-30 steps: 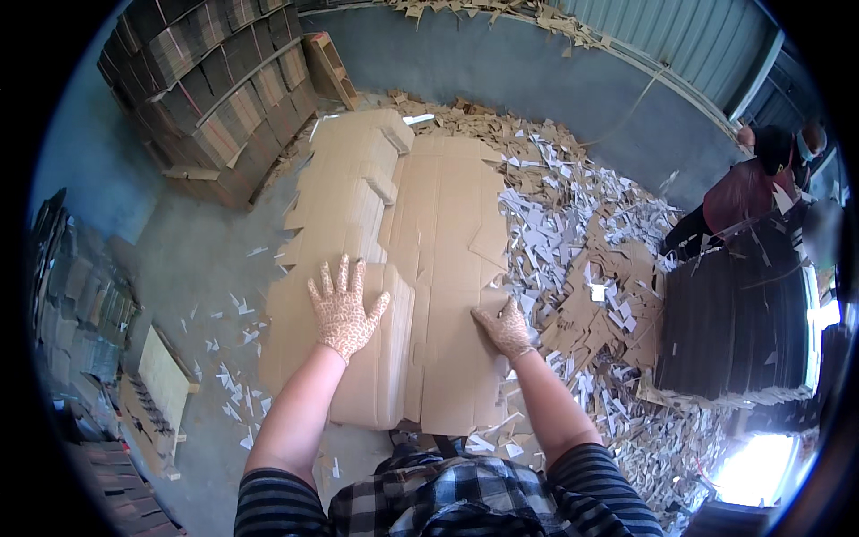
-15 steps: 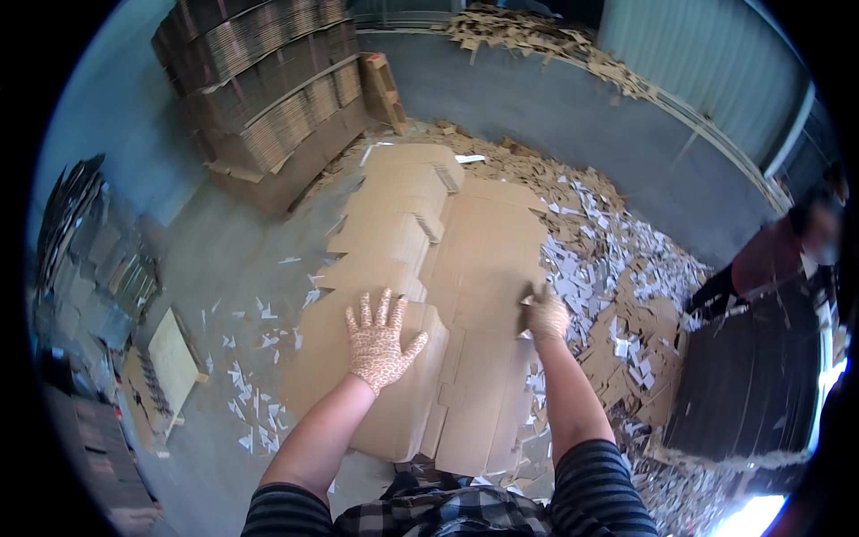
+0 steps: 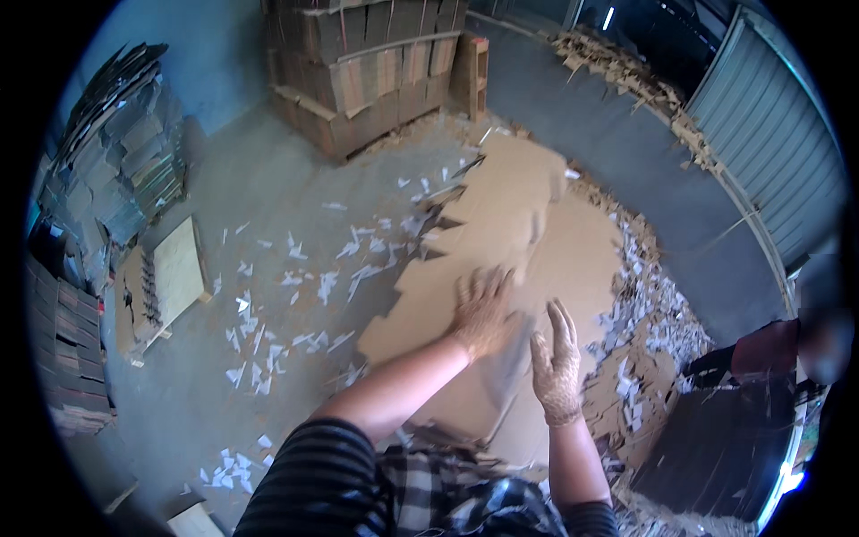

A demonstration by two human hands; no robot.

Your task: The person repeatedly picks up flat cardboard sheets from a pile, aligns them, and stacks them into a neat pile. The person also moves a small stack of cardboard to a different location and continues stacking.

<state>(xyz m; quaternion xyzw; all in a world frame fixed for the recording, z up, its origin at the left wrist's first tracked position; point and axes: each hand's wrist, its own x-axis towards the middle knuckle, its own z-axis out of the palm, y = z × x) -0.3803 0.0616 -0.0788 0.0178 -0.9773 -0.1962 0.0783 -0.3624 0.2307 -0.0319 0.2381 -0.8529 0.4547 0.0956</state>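
Observation:
Large flat brown cardboard sheets with notched edges lie stacked on the concrete floor in front of me. My left hand, in a speckled glove and blurred by motion, hovers over the near end of the sheets with its fingers spread. My right hand, in the same kind of glove, is raised just to the right, fingers apart and pointing up, holding nothing. A greyish sheet edge or shadow lies between the two hands; I cannot tell which.
A tall pallet stack of cardboard stands at the back. More stacks and a small wooden pallet line the left. White scraps litter the floor. On the right are a scrap heap, another person and a dark stack.
My view has swung left. Both hands have lifted off the cardboard and come closer together; the right hand now points upward.

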